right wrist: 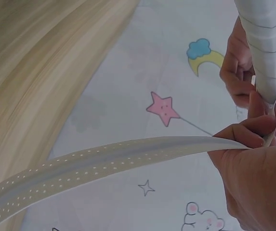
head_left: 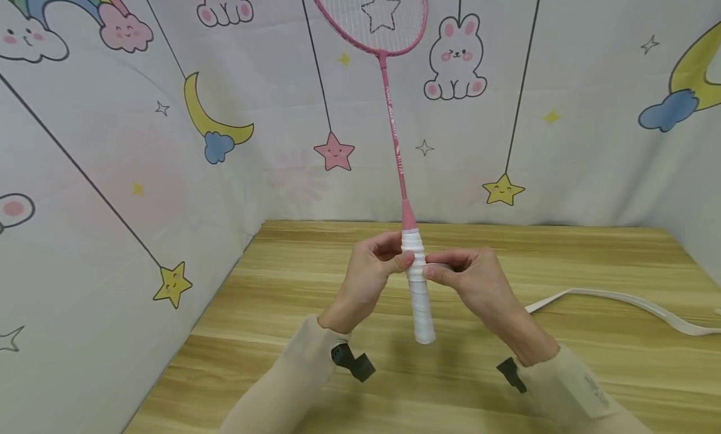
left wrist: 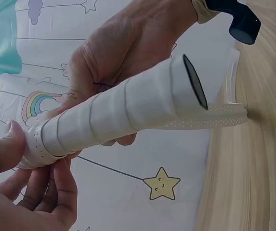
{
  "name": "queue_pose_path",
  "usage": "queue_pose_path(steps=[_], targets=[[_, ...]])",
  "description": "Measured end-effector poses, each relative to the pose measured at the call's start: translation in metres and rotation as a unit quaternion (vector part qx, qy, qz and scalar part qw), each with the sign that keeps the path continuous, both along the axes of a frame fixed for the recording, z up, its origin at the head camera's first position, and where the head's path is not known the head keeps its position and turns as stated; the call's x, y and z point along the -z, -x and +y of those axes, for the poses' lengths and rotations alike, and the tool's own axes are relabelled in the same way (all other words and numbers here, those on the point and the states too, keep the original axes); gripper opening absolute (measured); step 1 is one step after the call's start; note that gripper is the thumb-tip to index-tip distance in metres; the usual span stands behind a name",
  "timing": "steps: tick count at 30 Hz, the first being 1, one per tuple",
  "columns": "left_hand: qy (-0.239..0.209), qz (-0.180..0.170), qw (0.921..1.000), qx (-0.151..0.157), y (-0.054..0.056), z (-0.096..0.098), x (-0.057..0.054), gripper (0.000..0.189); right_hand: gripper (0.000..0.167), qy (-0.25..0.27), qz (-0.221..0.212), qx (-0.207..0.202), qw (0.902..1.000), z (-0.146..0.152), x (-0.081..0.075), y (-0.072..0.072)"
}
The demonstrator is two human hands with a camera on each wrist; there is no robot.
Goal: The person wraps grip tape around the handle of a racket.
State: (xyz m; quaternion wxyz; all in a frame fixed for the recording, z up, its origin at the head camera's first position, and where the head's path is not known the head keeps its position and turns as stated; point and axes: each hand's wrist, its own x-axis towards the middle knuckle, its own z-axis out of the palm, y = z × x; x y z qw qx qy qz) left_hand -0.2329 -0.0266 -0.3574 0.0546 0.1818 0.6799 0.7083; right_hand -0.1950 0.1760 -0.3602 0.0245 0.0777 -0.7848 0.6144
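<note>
A pink badminton racket (head_left: 392,127) stands nearly upright, its white handle (head_left: 421,309) pointing down over the table and the top of its head out of the head view. My left hand (head_left: 363,277) grips the upper part of the handle, thumb on the front. From the other side, my right hand (head_left: 479,284) pinches a strip of white perforated overgrip tape (right wrist: 104,161) against the handle. Overlapping turns of white wrap (left wrist: 113,113) cover the handle in the left wrist view. The tape's loose length trails from the right hand toward the right.
A wood-grain table (head_left: 315,384) lies below the hands. Behind and at the sides hangs a white cloth (head_left: 270,171) printed with stars, moons and rabbits. The tape's loose length (head_left: 614,296) curves off to the right edge of the head view.
</note>
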Motion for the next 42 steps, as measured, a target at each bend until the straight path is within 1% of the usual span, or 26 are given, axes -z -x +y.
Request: queue_pose_path(steps=[2,7,13,15,19,21,23,25,27,28,29,32,35,37,39,42], targets=[[-0.006,0.000,1.0000,0.005,0.001,0.000,0.000,0.035,0.026,0.001,-0.001,0.000,1.0000,0.000,0.000,0.000],[-0.032,-0.018,0.9992,0.017,0.003,-0.001,-0.001,0.039,0.028,0.000,-0.014,-0.002,0.9999,0.002,-0.001,0.002],[-0.038,-0.035,0.9984,0.021,0.004,-0.002,0.000,0.037,0.031,0.000,-0.032,-0.012,0.9994,0.004,0.000,0.007],[-0.040,-0.040,0.9982,0.022,0.005,-0.002,0.000,0.036,0.034,-0.001,-0.040,-0.022,0.9989,0.005,0.001,0.009],[-0.039,-0.048,0.9977,0.029,0.004,-0.003,0.000,0.034,0.043,0.013,-0.056,-0.065,0.9962,0.007,0.002,0.011],[-0.035,-0.047,0.9975,0.039,0.004,-0.004,0.000,0.035,0.046,0.020,-0.062,-0.082,0.9945,0.008,0.002,0.011],[-0.033,-0.042,0.9968,0.059,0.004,-0.005,0.001,0.037,0.046,0.023,-0.063,-0.089,0.9937,0.009,0.002,0.011],[-0.030,-0.034,0.9961,0.075,0.005,-0.005,0.001,0.039,0.045,0.022,-0.058,-0.084,0.9946,0.009,0.002,0.011],[-0.022,-0.027,0.9960,0.083,0.004,-0.005,0.001,0.042,0.043,0.019,-0.049,-0.072,0.9960,0.009,0.003,0.011],[-0.015,-0.021,0.9965,0.079,0.004,-0.004,0.000,0.044,0.041,0.019,-0.045,-0.066,0.9966,0.008,0.003,0.011],[-0.004,-0.013,0.9977,0.067,0.003,-0.003,0.000,0.044,0.041,0.020,-0.041,-0.060,0.9972,0.008,0.003,0.011],[0.027,0.016,0.9994,0.014,-0.001,0.002,-0.001,0.045,0.038,0.027,-0.027,-0.045,0.9982,0.007,0.005,0.010],[0.042,0.039,0.9974,-0.044,-0.004,0.009,0.001,0.040,0.037,0.039,-0.014,-0.037,0.9985,0.005,0.005,0.009],[0.039,0.040,0.9960,-0.070,-0.006,0.012,0.002,0.037,0.036,0.044,-0.007,-0.029,0.9986,0.003,0.006,0.009],[0.036,0.034,0.9947,-0.090,-0.006,0.014,0.003,0.037,0.035,0.044,-0.001,-0.021,0.9988,0.001,0.006,0.009],[0.037,0.023,0.9935,-0.106,-0.006,0.015,0.002,0.038,0.033,0.037,0.008,-0.009,0.9993,-0.002,0.006,0.008]])
